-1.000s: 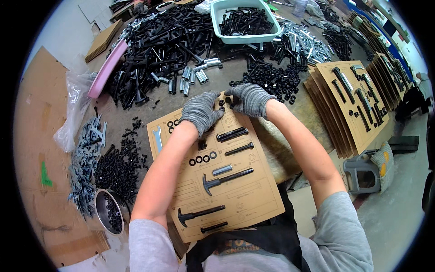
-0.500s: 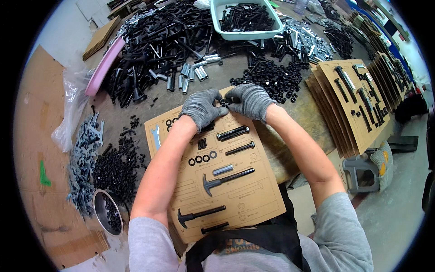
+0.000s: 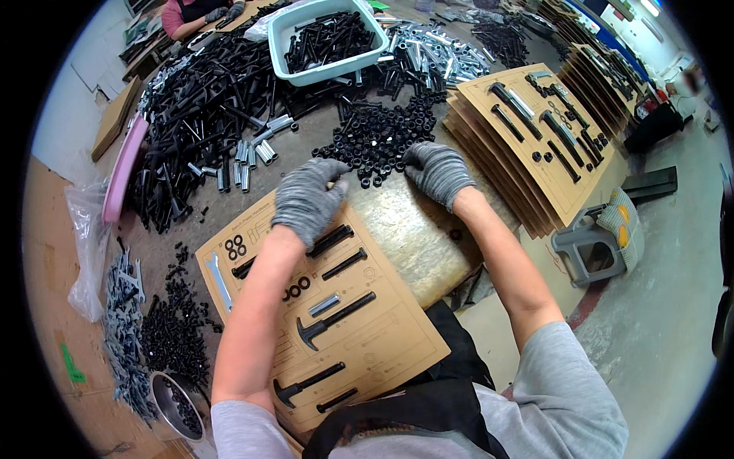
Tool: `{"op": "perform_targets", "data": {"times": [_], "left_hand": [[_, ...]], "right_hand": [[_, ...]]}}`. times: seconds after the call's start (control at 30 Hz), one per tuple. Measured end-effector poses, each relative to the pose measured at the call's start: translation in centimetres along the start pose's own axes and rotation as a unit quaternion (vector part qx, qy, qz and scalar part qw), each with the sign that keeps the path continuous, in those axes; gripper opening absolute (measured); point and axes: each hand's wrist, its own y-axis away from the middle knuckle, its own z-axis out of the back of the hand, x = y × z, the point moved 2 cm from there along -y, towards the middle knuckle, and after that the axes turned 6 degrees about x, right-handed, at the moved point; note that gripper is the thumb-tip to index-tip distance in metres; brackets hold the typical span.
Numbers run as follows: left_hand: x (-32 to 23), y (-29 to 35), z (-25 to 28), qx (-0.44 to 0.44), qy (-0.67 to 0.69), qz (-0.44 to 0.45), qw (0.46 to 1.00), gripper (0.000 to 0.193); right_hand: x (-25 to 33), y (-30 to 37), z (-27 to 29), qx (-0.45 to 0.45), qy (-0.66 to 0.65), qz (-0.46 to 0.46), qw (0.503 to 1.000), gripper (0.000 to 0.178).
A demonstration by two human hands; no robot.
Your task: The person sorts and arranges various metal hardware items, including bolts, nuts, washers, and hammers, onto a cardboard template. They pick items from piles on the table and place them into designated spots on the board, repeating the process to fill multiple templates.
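Observation:
My left hand point(image 3: 310, 200), in a grey knitted glove, hovers over the top of a printed cardboard sheet point(image 3: 397, 336). Its thumb and forefinger are apart, with nothing visible between them. My right hand point(image 3: 442, 174), gloved alike, is at the right edge of a pile of black nuts point(image 3: 371, 134). Its fingers curl down together; whatever they pinch is hidden. Fixed on the sheet are a wrench point(image 3: 219, 281), black rings point(image 3: 236, 246), a silver sleeve point(image 3: 324, 304), a black bolt point(image 3: 344, 264) and two black T-headed rods point(image 3: 336, 321). My left forearm covers some parts.
A pale green tub point(image 3: 329, 74) of black bolts stands at the back, beside heaped black parts point(image 3: 214, 115) and silver sleeves point(image 3: 436, 50). Filled cardboard sheets point(image 3: 535, 138) stack at right. Small black screws point(image 3: 172, 336), wrenches point(image 3: 126, 329) and a metal bowl point(image 3: 177, 405) lie left. A co-worker's gloved hands point(image 3: 225, 13) show far off.
My hands have parted from the top of the sheet. The right has moved to the nut pile; the left remains above the sheet. The whole view has shifted, and a co-worker now shows.

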Motion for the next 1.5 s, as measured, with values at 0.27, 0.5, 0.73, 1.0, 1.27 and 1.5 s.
{"op": "perform_targets", "data": {"times": [0.27,0.5,0.73,1.0,1.27,1.5], "left_hand": [[-2.2,-3.8,-5.5,0.129,-0.171,0.078,0.974,0.026],[-1.4,-2.7,-2.9,0.058,-0.103,0.005,0.993,0.02],[2.6,4.0,3.6,0.067,-0.044,0.022,0.997,0.058],[3.3,5.1,1.1,0.077,-0.156,-0.007,0.985,0.07],[2.4,5.8,2.2,-0.006,-0.089,-0.02,0.996,0.047],[-0.5,1.1,-1.7,-0.027,-0.102,-0.093,0.99,0.029]], "right_hand": [[0.6,-1.0,0.1,0.024,0.053,0.06,0.996,0.016],[1.3,0.0,-0.1,0.009,-0.096,0.022,0.995,0.022],[8.8,-0.3,-1.9,0.109,-0.255,0.145,0.95,0.023],[12.9,-2.0,-4.9,0.15,-0.052,0.145,0.977,0.022],[7.0,-0.2,-2.3,-0.049,-0.091,0.074,0.992,0.016],[3.8,0.2,-2.4,-0.018,-0.037,0.013,0.999,0.027]]}}
